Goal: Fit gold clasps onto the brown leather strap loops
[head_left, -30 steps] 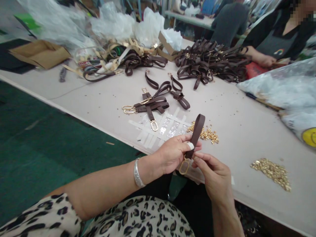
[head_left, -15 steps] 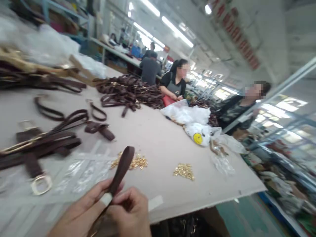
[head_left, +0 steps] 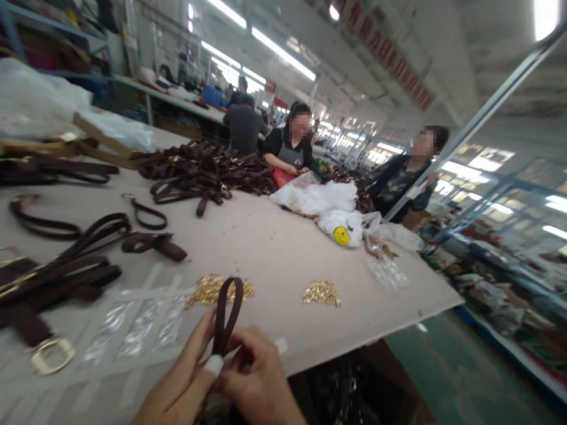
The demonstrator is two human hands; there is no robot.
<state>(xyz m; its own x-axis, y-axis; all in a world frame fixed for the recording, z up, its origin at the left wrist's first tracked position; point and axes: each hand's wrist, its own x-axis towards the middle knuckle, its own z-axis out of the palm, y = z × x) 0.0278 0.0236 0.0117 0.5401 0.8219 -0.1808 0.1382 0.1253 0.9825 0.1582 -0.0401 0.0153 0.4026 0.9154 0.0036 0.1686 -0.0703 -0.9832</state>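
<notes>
A dark brown leather strap loop (head_left: 227, 313) stands up between my two hands at the bottom middle of the view. My left hand (head_left: 181, 383), with white tape on the thumb, pinches the strap's lower end. My right hand (head_left: 259, 381) is closed against the same end from the right. The strap's bottom end and any metal ring on it are hidden by my fingers. Just beyond the loop lies a small heap of gold metal pieces (head_left: 212, 289) on the beige table (head_left: 274, 248).
A second heap of gold pieces (head_left: 322, 293) lies to the right. Loose brown straps with gold rings (head_left: 57, 277) lie left, and a big pile of straps (head_left: 204, 171) further back. Plastic bags (head_left: 323, 203) sit near the far edge, where other people work. The table's right edge drops to a green floor.
The view has swung up and right, from the table to the room and other workers. My hands keep hold of the strap, and its loop now faces me open.
</notes>
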